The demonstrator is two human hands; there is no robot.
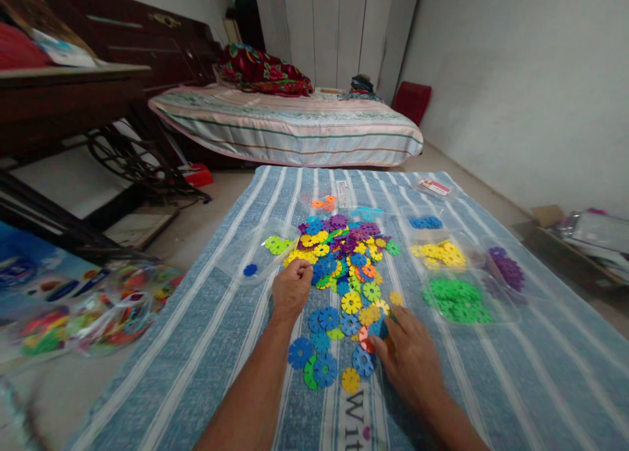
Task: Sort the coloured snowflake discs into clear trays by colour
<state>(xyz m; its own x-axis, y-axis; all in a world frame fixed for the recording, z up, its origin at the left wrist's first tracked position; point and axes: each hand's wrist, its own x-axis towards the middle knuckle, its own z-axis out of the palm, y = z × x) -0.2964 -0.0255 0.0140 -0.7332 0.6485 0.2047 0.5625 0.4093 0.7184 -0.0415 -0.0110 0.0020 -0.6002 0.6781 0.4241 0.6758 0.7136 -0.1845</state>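
A heap of flat, notched plastic discs (344, 254) in blue, yellow, green, purple and orange lies on a blue-and-white striped mat (491, 385). My left hand (291, 288) is curled into a fist at the near left edge of the heap, next to yellow discs; what it holds is hidden. My right hand (410, 359) rests fingers-down on the mat, its fingertips pinching an orange disc (364, 339) among blue ones.
Clear trays on the right hold sorted green discs (459, 300), yellow discs (442, 254), purple discs (508, 267) and blue discs (426, 222). Another tray (255, 254) sits left. Bags of toys (98, 313) lie at left, a bed (295, 126) behind.
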